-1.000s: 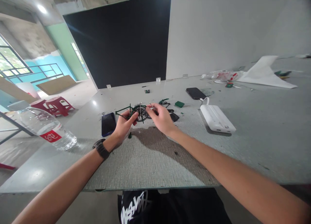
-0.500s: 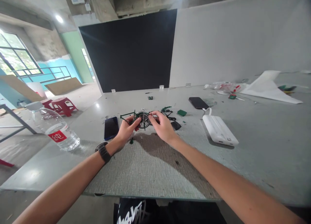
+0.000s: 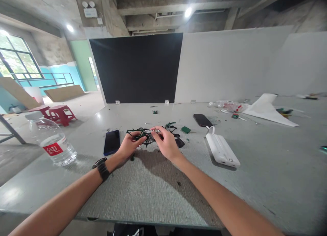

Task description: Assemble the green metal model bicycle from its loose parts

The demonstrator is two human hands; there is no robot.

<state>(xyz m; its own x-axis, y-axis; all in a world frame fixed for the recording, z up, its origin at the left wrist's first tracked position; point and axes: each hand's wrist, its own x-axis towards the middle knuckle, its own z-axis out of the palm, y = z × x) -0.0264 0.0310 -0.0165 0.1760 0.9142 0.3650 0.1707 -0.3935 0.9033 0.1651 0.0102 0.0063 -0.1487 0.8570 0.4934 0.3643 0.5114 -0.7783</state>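
Observation:
My left hand [image 3: 129,146] is closed around a small dark green model bicycle frame [image 3: 131,131], held just above the table. A black spoked wheel [image 3: 147,140] sits at the frame's right end, between my two hands. With thumb and fingers pinched, my right hand [image 3: 167,144] is at the wheel's right side, and a thin silvery rod [image 3: 156,130] shows at its fingertips. My fingers hide where rod and wheel meet. Just beyond the right hand lie more dark green bicycle parts [image 3: 170,126]. A small green piece [image 3: 132,157] rests below my left hand.
A phone [image 3: 111,142] and a water bottle [image 3: 55,140] are on the left. To the right are a green block [image 3: 186,129], a black piece [image 3: 180,143], another phone [image 3: 202,120] and a white power bank [image 3: 221,149]. A black panel [image 3: 136,69] stands behind the table.
The camera view has tipped upward. The bicycle frame and wheel have turned from nearly upright to a flatter tilt. Both hands remain on the model.

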